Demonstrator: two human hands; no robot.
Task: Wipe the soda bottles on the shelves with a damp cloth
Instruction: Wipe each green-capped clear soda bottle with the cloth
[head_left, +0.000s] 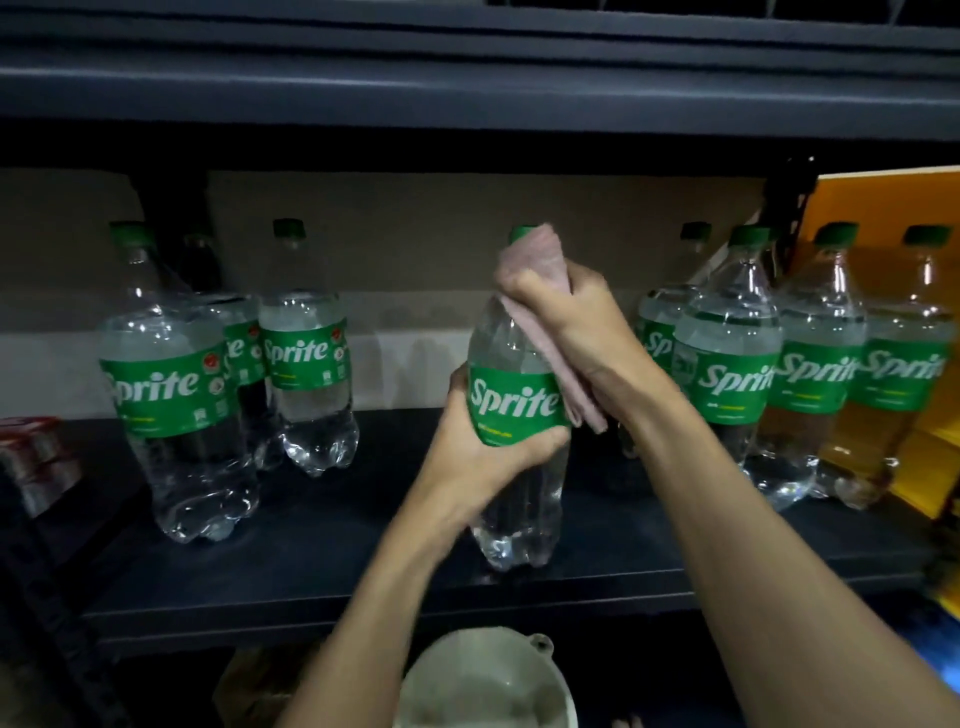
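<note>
My left hand (480, 441) is wrapped around the bottle (517, 410) at the lower edge of its green label, fingers closed round the far side and thumb at the near side. My right hand (576, 322) is closed over the pink cloth (535, 270), pressing it against the bottle's shoulder and neck; the cloth covers most of the green cap and a loose tail hangs down past the label on the right.

The bottle stands upright toward the front edge of the shelf (311, 571), about midway along it. I cannot tell whether its base rests on the shelf or is just lifted off it. Three more bottles (176, 384) stand toward the left end, and a row of four or five (727, 384) toward the right end, next to a yellow box (893, 208). A pale bowl (488, 680) sits below the shelf's front edge.

It looks full, so I judge it heavy for one hand, and the clear plastic will be slick once damp. The label band gives the best hold: it is the widest, stiffest part, and paper grips better than wet plastic. The neck is narrow and would twist in the hand. A full, sealed bottle should barely dent under pressure, so I can rub firmly, but I should keep the left hand tight while the cloth works downward.
</note>
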